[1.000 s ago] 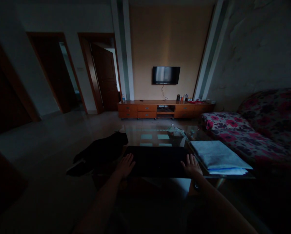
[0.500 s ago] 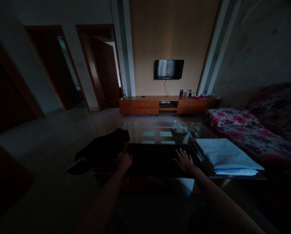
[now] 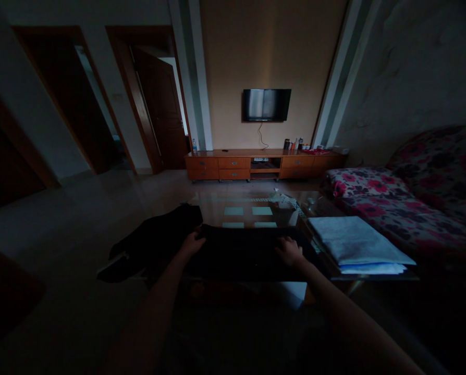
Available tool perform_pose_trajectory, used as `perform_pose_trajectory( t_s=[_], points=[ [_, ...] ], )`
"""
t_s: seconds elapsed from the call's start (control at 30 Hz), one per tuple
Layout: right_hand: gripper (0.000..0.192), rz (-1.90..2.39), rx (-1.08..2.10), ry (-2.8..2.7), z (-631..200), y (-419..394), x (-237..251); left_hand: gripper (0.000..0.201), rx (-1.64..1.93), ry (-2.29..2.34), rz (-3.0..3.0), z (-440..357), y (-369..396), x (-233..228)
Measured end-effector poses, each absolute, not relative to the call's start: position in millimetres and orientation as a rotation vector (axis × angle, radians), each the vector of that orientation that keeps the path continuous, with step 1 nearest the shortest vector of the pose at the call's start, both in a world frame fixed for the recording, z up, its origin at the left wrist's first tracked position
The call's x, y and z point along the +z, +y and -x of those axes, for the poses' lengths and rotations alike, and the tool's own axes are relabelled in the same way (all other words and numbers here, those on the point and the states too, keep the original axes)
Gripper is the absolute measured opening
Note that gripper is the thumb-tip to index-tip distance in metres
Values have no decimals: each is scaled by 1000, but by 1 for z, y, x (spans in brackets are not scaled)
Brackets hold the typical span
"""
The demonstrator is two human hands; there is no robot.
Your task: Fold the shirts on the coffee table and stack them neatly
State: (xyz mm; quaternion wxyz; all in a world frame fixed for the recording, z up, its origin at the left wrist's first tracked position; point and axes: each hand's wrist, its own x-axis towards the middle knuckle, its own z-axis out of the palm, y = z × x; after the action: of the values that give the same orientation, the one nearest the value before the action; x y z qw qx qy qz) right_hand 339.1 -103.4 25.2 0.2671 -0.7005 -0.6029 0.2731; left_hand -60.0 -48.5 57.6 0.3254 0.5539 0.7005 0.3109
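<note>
A black garment (image 3: 241, 255) is spread across the glass coffee table (image 3: 283, 208); it is too dark to tell its exact kind. Its left part is bunched up and reaches past the table's left side, with two ends sticking out. My left hand (image 3: 192, 245) is closed on the cloth where the bunched part meets the flat part, its thumb toward the right. On the right side of the flat part lies my right hand (image 3: 290, 251), its fingers bent and drawn in on the cloth. The fingertips of both hands are hard to make out in the dim light.
A folded light-blue cloth (image 3: 358, 242) lies at the table's right end. Beyond it stands a floral sofa (image 3: 413, 208). A low wooden cabinet (image 3: 235, 167) with bottles on top runs along the far wall, under a television (image 3: 266, 104).
My right hand's spread fingers have curled in on the black garment. My left hand has shifted slightly left and up, still on the cloth. The whole view has moved a little.
</note>
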Motion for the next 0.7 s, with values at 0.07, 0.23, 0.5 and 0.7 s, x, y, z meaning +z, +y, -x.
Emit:
perform_pose_trajectory(
  t_s=[0.07, 0.23, 0.5, 0.7],
  points=[
    [44, 1765, 837, -1592, -325, -97, 35, 23, 880, 1770, -1471, 49, -52, 70],
    [55, 1369, 1297, -1325, -280, -94, 71, 37, 1027, 1127, -1407, 1, -72, 112],
    [43, 1321, 1645, -960, -300, -104, 80, 44, 884, 1158, -1269, -11, -76, 79],
    [37, 1325, 1486, -1063, -344, -104, 69, 41, 741, 1311, -1390, 3, -64, 44]
  ],
)
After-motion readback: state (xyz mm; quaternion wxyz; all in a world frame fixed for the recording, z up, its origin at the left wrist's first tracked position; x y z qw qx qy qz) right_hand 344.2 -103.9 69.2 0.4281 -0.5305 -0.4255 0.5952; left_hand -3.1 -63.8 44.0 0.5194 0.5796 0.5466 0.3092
